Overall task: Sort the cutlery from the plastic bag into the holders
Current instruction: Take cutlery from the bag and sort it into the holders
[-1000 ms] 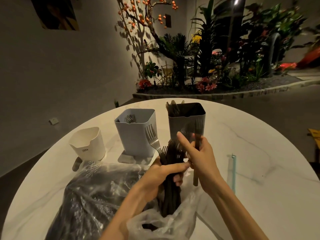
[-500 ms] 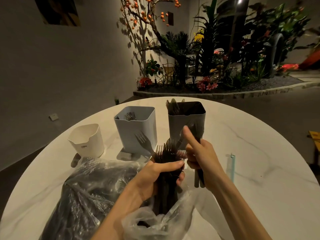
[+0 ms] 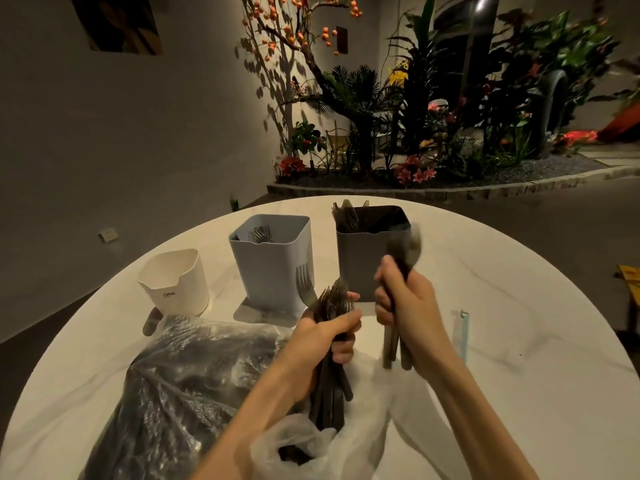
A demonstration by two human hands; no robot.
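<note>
My left hand grips a bundle of dark cutlery, fork tines up, rising out of the clear plastic bag on the table. My right hand holds a couple of dark pieces upright, apart from the bundle, just in front of the dark grey holder; their tops are blurred. That holder has cutlery inside. The light blue holder in the middle contains forks. A white holder stands at the left; I see nothing in it.
The round white marble table carries a thin pale blue strip to the right of my right hand. A dark handle pokes out beside the white holder. Beyond the table is a planted bed with flowers.
My right hand has pulled a couple of pieces away from the bundle and lifted them to the right, toward the dark grey holder. My left hand keeps its grip on the bundle.
</note>
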